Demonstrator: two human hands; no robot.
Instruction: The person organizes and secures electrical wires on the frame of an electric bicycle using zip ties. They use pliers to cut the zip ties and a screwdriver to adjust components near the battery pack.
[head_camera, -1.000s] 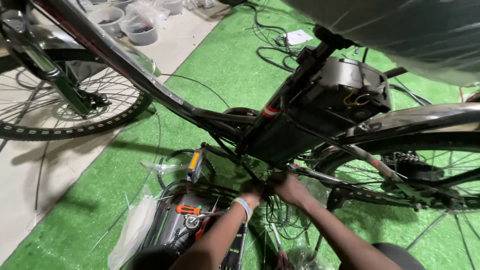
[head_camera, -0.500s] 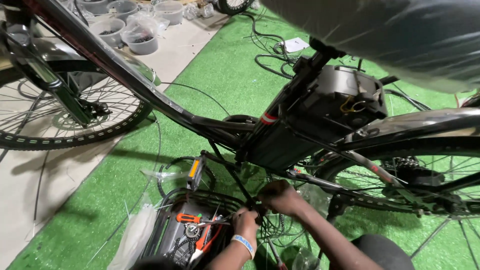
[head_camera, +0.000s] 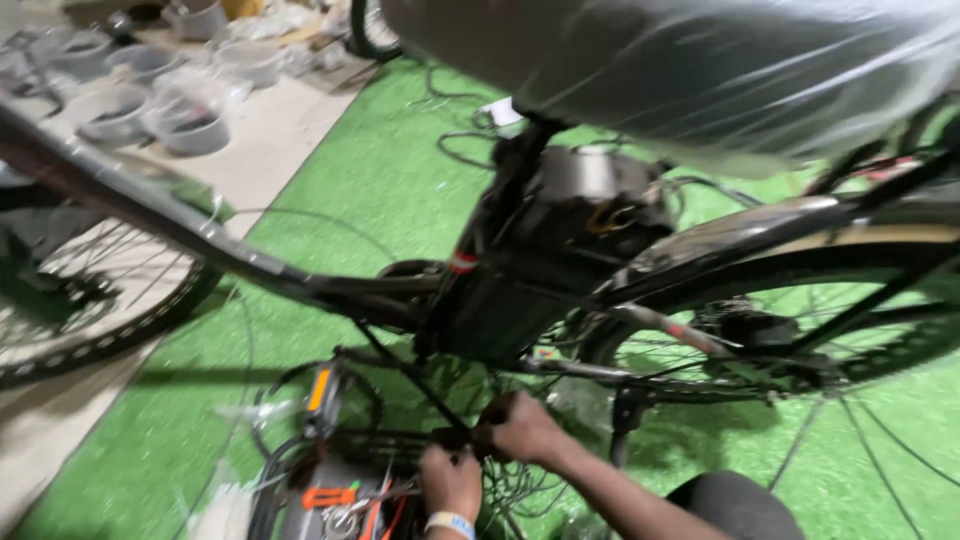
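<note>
A bundle of black cables under the bicycle frame is clamped between left hand and right hand; steady tension seems required next.

crank area: I see a dark, blurred part low on the bicycle, over the green turf.
cables: thin black tangle just beside it.
</note>
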